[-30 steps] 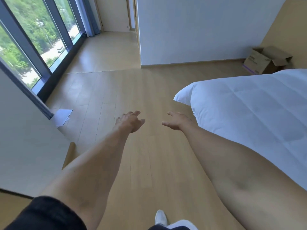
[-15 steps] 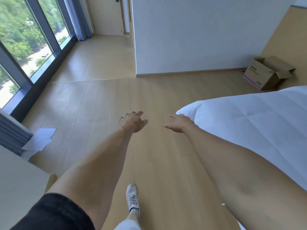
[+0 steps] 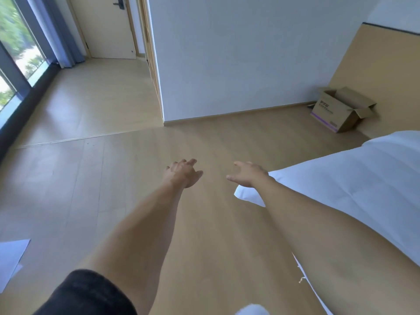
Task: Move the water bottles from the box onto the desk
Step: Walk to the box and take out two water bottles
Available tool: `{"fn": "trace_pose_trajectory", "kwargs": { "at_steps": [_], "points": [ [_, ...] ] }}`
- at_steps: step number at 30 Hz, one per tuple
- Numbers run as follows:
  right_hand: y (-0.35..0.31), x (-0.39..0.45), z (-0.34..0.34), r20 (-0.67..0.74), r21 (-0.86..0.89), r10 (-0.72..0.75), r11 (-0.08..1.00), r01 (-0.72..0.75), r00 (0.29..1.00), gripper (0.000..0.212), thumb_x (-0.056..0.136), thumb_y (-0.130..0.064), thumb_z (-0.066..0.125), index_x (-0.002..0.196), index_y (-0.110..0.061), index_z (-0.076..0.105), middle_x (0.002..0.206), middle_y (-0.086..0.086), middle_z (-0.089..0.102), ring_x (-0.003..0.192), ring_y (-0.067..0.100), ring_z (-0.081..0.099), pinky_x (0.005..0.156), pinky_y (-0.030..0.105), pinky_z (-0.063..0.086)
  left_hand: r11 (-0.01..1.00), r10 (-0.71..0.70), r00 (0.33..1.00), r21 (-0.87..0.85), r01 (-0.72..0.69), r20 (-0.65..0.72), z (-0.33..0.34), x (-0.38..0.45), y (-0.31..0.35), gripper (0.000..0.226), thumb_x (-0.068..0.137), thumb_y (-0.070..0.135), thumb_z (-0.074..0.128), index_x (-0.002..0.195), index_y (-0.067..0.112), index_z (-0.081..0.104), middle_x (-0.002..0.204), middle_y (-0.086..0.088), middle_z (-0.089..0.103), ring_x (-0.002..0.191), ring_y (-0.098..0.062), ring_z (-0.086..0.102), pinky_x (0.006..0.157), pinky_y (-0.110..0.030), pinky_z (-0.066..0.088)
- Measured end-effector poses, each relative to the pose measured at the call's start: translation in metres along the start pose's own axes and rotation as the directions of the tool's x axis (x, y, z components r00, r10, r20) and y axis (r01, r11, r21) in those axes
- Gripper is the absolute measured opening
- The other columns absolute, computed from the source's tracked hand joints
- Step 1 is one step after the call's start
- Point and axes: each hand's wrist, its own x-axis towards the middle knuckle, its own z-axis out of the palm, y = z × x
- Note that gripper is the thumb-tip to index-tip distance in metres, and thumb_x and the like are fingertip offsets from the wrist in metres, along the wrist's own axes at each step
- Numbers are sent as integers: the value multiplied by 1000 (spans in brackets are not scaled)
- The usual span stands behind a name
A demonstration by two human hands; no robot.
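Head view of a bedroom. The box (image 3: 341, 109), a brown corrugated carton, stands on the wooden floor (image 3: 136, 178) at the far right, set in the corner where the white wall (image 3: 250, 53) meets the tan headboard panel (image 3: 375, 76). Its top flaps are folded outward, dark lettering marks its near side, and a purple band runs along its lower edge. Its inside cannot be seen from this angle, so no bottles are visible.

Both bare arms reach forward over the floor. The left hand (image 3: 183, 173) is held with fingers loosely spread and relaxed, holding nothing. The right hand (image 3: 248, 173), palm down with fingers extended and thumb apart, also holds nothing and hovers above the near corner of the white bed cover (image 3: 352, 178). The two hands are near each other and well apart from the box. A black sleeve (image 3: 86, 294) covers the left upper arm.

Compared with the frame half a second earlier, the view has swung rightward: the window (image 3: 13, 53) has slid toward the left edge, the door (image 3: 109, 26) and the box appear larger and lower in the frame, and the shoe seen between the arms is gone. A white sheet of paper (image 3: 11, 260) lies at lower left. The hands keep the same open posture.
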Motion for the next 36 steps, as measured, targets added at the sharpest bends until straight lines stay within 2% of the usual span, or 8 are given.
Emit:
{"fn": "trace_pose_trajectory", "kwargs": {
  "at_steps": [13,24,28,36],
  "points": [
    [-7,215,-65,-32,77,52,996,-49,998,74,88,-64,53,153,-37,30,159,4,33,142,30,36,109,43,34,992,86,996,91,-86,-2,-59,225,34,60,97,57,40,153,35,34,151,-4,45,138,-30,41,110,-46,32],
    [24,420,-158,-16,135,102,986,-99,995,77,86,-64,57,153,-37,31,159,4,34,143,29,37,112,41,33,983,145,989,111,-148,29,-115,440,113,61,98,56,39,154,34,31,153,-4,43,140,-29,38,113,-45,30],
    [45,476,-179,-19,153,157,976,-152,987,78,84,-67,57,152,-38,32,158,4,36,142,29,39,112,40,35,976,181,982,113,-186,56,-122,506,144,60,99,56,40,154,35,31,154,-3,42,141,-29,37,113,-44,30],
    [101,590,-228,-44,181,324,933,-312,945,78,86,-68,57,153,-37,32,156,7,38,141,30,40,113,40,36,922,355,930,131,-365,99,-133,654,219,61,98,57,39,155,35,31,154,-3,41,142,-29,37,112,-44,29]
  ]
}}
